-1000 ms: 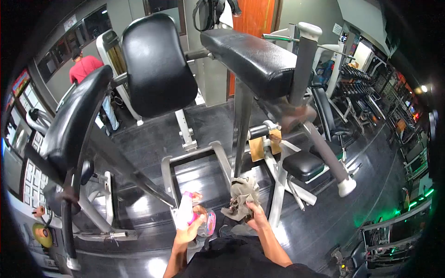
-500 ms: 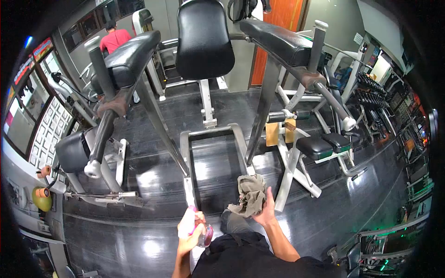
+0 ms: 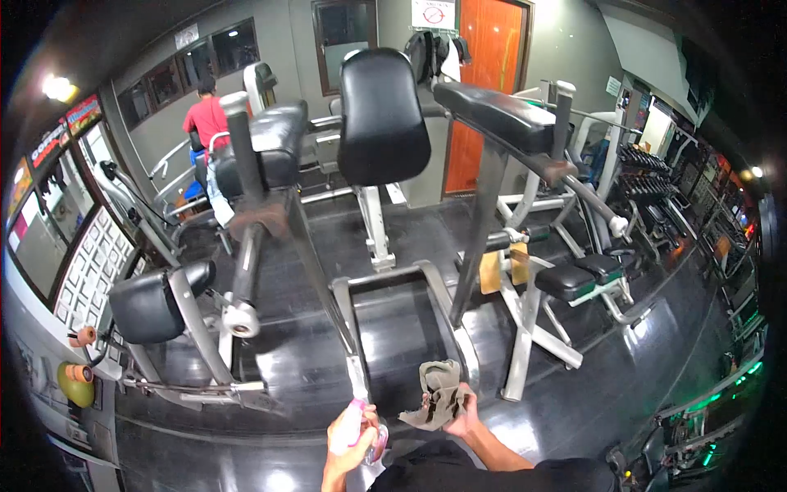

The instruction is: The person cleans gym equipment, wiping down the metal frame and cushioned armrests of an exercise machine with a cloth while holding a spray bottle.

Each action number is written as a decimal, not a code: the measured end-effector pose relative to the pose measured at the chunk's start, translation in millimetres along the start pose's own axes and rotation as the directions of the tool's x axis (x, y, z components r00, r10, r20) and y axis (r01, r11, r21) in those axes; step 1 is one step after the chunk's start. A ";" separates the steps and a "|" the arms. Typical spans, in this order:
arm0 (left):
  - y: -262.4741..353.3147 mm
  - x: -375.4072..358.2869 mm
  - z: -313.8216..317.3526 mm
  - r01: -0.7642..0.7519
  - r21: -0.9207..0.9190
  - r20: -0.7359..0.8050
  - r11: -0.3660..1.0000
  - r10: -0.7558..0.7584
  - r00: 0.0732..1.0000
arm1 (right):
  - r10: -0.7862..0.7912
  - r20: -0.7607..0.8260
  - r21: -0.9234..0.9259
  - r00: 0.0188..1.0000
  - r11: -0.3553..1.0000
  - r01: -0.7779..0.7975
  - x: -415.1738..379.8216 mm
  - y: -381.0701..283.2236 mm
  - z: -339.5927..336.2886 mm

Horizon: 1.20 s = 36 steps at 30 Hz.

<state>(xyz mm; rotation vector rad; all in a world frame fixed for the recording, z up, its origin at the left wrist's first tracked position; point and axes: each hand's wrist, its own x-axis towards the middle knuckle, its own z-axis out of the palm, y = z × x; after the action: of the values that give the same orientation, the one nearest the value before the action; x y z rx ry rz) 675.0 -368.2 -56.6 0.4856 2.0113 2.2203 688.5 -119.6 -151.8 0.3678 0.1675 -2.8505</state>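
My left hand (image 3: 351,447) is closed around a spray bottle (image 3: 348,428) with a white and pink head and what looks like pinkish liquid in its clear body. To the right, my right hand (image 3: 466,416) grips a crumpled grey-brown cloth (image 3: 443,392), which hangs loosely over the fingers and hides part of them. Both hands are low in the view, in front of my body and apart from each other. Just beyond them stands a metal exercise frame (image 3: 385,277) with a black back pad (image 3: 384,123) and padded armrests (image 3: 500,113); neither hand touches it.
A machine with a black pad (image 3: 152,310) stands at left, and a bench with black seats (image 3: 566,281) at right. Dumbbell racks (image 3: 648,172) line the far right. A person in a red shirt (image 3: 206,120) is at the back left, near an orange door (image 3: 484,90) further right.
My view has tilted up and shifted, so the frame and pads appear lower and more wall shows. Both hands sit lower in view, still holding the spray bottle and the cloth.
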 end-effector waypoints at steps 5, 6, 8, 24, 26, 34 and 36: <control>22.3 16.3 -54.3 -0.050 0.063 0.091 0.997 0.044 0.995 | -0.127 0.074 0.099 0.989 0.988 0.119 39.5 37.4 42.5; 28.0 17.3 -62.2 -0.059 0.065 0.108 0.996 0.052 0.993 | -0.142 0.083 0.104 0.986 0.986 0.134 45.9 42.2 43.7; 37.3 22.5 -78.3 -0.066 -0.043 0.070 0.997 0.069 0.995 | -0.120 0.151 0.019 0.981 0.993 0.118 59.1 51.1 44.9; -2.8 86.7 -206.6 0.127 -0.228 0.267 0.965 -0.064 0.962 | -0.322 0.173 -0.202 0.931 0.913 0.354 129.7 156.4 80.7; -9.8 99.1 -239.2 0.176 -0.257 0.315 0.950 -0.090 0.945 | -0.364 0.150 -0.204 0.919 0.898 0.389 141.9 184.4 89.3; -107.8 170.3 -350.9 -0.035 -0.385 0.515 0.922 0.247 0.821 | -0.561 -0.112 -0.228 0.820 0.818 0.528 182.6 276.6 140.5; -328.0 204.8 -407.4 -0.129 -0.662 0.461 0.738 0.536 0.707 | -0.562 -0.190 -0.303 0.805 0.814 0.496 188.8 285.9 153.8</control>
<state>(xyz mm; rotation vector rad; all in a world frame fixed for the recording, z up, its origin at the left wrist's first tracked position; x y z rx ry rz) 314.1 -657.2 -375.8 1.3921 0.8605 2.2575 553.9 -462.2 -76.6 0.7678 0.7826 -3.2521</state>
